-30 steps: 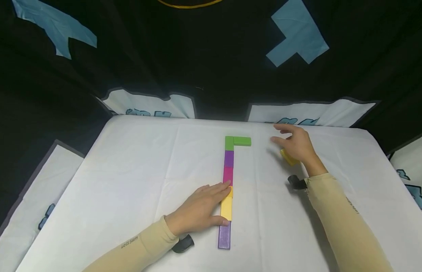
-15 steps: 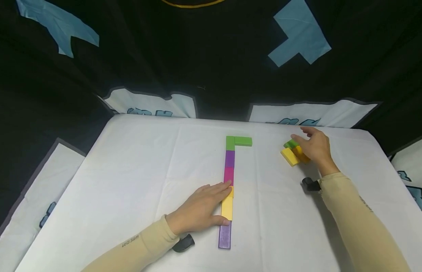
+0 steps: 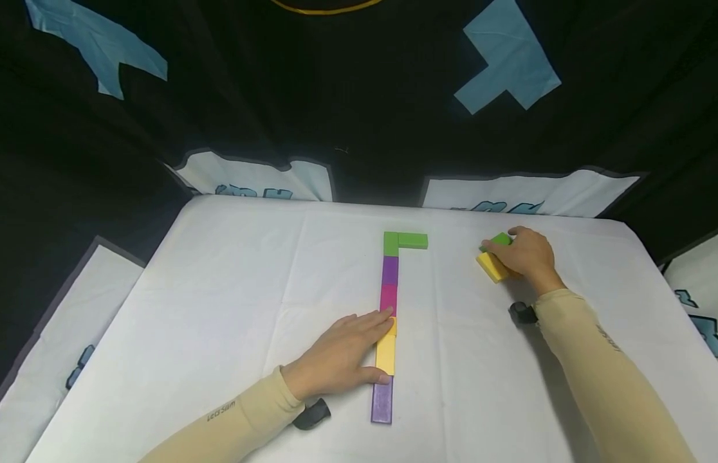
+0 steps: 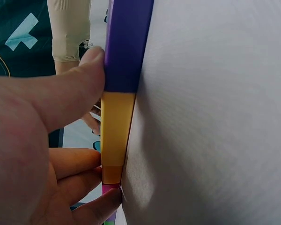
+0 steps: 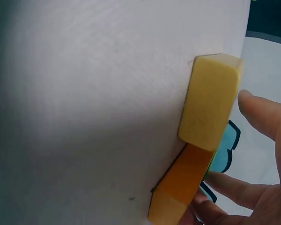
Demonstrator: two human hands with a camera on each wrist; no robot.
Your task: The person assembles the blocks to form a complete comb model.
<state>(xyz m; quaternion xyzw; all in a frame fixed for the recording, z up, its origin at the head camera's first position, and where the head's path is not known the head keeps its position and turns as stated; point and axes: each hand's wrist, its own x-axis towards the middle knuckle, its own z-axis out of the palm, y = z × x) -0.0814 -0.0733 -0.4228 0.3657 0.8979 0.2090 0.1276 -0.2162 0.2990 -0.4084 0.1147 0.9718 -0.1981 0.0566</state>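
A straight row of blocks runs along the white table: a purple block (image 3: 382, 404), a yellow block (image 3: 385, 355), a small orange block (image 3: 392, 326), a magenta block (image 3: 388, 297), another purple block (image 3: 390, 270) and a green block (image 3: 390, 244). My left hand (image 3: 341, 354) lies along the row's left side; its thumb touches the near purple block and its extended fingers reach the orange and magenta ones. At the right, my right hand (image 3: 524, 254) has thumb and fingers spread around a loose green block (image 3: 501, 238). Beside it are a yellow block (image 5: 210, 101) and an orange block (image 5: 180, 173).
A second green block (image 3: 413, 240) lies crosswise at the row's far end, pointing right. White cloth covers the table (image 3: 237, 289). Dark curtains (image 3: 359, 103) with blue patches hang behind it. Dark wrist cameras (image 3: 311, 415) sit under both forearms.
My right hand moved right, uncovering the loose yellow, orange and green blocks, then came down over the green one. My left hand and the row stayed in place.
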